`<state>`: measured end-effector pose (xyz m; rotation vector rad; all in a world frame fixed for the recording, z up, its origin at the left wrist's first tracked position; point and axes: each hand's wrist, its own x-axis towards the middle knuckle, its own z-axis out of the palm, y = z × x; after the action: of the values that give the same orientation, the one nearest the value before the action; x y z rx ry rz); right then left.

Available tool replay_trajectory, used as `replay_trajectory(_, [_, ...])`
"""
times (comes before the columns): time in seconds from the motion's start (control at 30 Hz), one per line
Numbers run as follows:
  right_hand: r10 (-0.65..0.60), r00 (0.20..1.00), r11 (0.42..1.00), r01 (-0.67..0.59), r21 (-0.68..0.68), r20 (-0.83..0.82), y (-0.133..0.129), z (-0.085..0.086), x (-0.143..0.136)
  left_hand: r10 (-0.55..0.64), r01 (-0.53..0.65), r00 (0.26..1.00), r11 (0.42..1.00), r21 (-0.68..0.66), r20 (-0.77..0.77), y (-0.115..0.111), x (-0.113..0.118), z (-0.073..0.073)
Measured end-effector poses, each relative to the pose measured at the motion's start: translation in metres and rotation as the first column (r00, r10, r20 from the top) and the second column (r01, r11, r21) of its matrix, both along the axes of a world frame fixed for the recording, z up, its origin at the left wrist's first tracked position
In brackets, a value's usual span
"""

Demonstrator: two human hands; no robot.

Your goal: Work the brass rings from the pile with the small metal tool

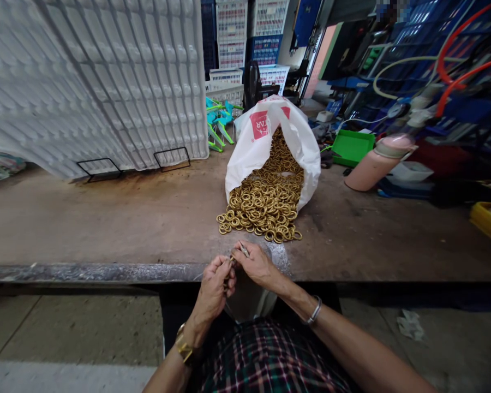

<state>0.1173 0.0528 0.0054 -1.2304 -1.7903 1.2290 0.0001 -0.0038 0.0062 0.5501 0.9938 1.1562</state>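
Note:
My left hand (216,286) is closed on small brass-coloured rings, just over the front edge of the workbench; its curled fingers partly hide them. Pinched in my right hand (259,266) is a small slim metal tool (244,250), its exact kind too small to make out. The fingertips of both hands meet around a ring (232,260). Just beyond them, a heap of brass-coloured rings (265,204) spills onto the bench from a white plastic bag (245,155) lying with its mouth toward me.
The brown workbench (106,224) spans the view. White ribbed trays (139,82) stand at the left on black wire stands (172,159). Right of the bag are a green tray (354,147), a pink cylinder (368,169) with hoses and a yellow bin (489,221). Crates (231,52) are stacked behind.

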Motion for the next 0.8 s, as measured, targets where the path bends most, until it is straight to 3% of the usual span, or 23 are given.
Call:
replay_trajectory(0.3, [-0.005, 1.000, 1.000, 0.004, -0.010, -0.022, 0.001, 0.004, 0.000, -0.003, 0.003, 0.999, 1.000, 0.008, 0.035, 0.000, -0.002, -0.001])
replay_trajectory(0.43, [0.011, 0.981, 0.995, -0.030, 0.093, 0.195, -0.004, 0.008, 0.004, 0.019, -0.019, 1.000, 1.000, 0.019, 0.016, 0.001, -0.002, -0.001])
replay_trajectory(0.57, [0.054, 0.865, 0.963, -0.176, 0.202, 0.499, -0.011, 0.009, 0.006, 0.034, -0.032, 0.999, 0.999, 0.032, -0.041, 0.002, -0.001, 0.000])
replay_trajectory(0.8, [0.077, 0.779, 0.937, -0.269, 0.221, 0.622, -0.012, 0.004, 0.007, 0.029, -0.021, 0.987, 0.998, 0.054, -0.158, 0.001, -0.001, -0.002])
